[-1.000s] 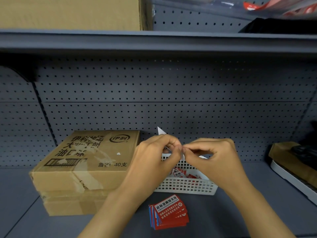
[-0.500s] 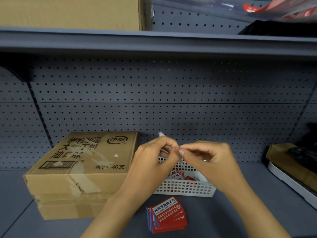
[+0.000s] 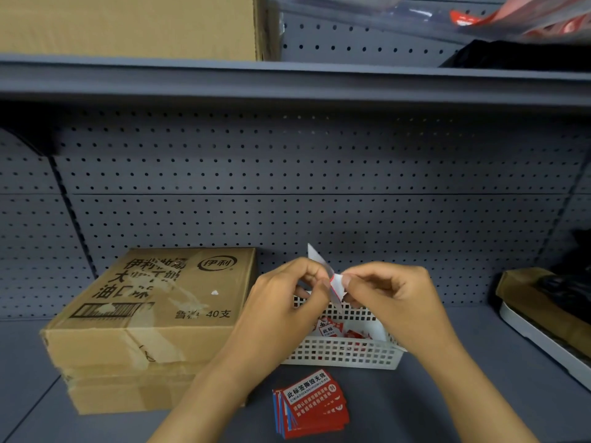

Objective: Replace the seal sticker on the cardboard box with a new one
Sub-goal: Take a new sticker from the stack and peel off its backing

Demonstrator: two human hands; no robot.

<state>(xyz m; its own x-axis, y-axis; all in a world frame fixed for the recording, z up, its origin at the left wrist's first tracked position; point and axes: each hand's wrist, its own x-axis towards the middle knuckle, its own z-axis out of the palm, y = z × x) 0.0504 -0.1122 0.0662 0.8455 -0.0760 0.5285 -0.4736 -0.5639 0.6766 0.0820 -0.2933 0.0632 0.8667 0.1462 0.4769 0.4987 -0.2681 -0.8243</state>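
Observation:
A flat cardboard box (image 3: 153, 318) with black print lies on the grey shelf at the left, on top of another box; torn pale residue marks its top. My left hand (image 3: 287, 308) and my right hand (image 3: 393, 302) meet above a white mesh basket (image 3: 345, 354). Both pinch one seal sticker (image 3: 335, 284): the left holds its white backing sheet, which sticks up behind the fingers, and the right grips a red-edged corner that is peeled away. A stack of red seal stickers (image 3: 311, 406) lies on the shelf in front of the basket.
Crumpled red and white sticker scraps lie inside the basket. A perforated grey back panel (image 3: 319, 193) stands behind. A white tray with brown paper (image 3: 550, 327) sits at the right. The upper shelf (image 3: 287, 81) carries a large carton.
The sticker's corner has come apart from its backing between my fingertips, with a red edge now showing. Both hands stay above the basket.

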